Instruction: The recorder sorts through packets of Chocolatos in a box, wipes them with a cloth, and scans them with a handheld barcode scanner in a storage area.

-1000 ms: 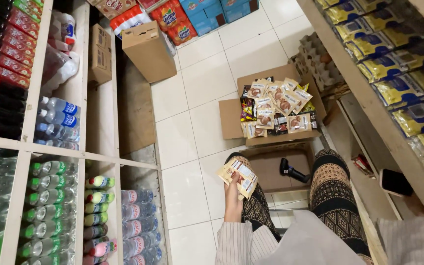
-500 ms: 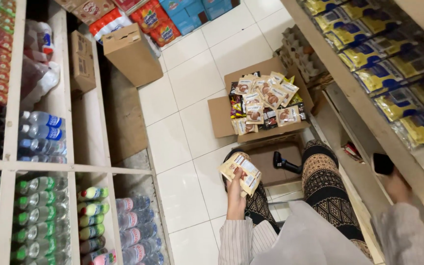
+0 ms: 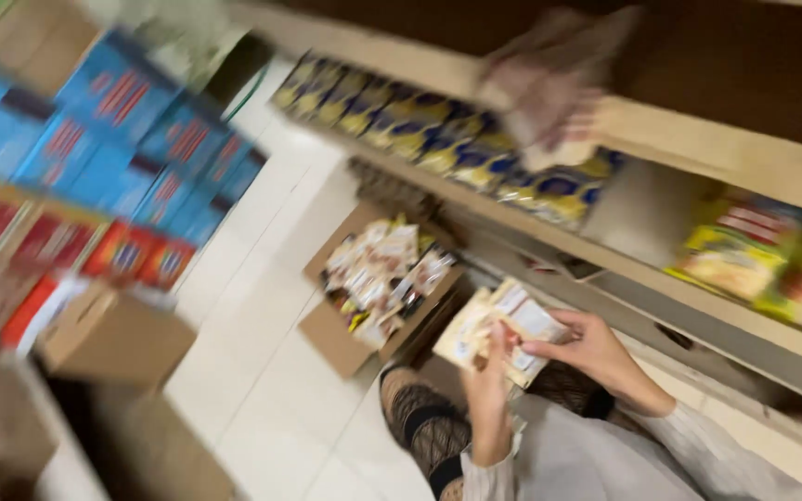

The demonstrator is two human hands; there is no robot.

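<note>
The floor [image 3: 262, 343] is laid with pale, glossy square tiles with thin grout lines. A wooden shelf unit [image 3: 698, 153] runs along the right side; its upper board carries a row of yellow and blue packets [image 3: 438, 139], and further right sit yellow and green packets [image 3: 744, 250]. The recess above the board is dark brown. On the left, blue boxes [image 3: 132, 130] are stacked above red boxes [image 3: 58, 241]. A closed carton [image 3: 113, 334] stands on the tiles at the lower left. An open carton [image 3: 336, 329] of small sachets lies near the foot of the shelf unit. The light is warm and even; the view is blurred.
</note>
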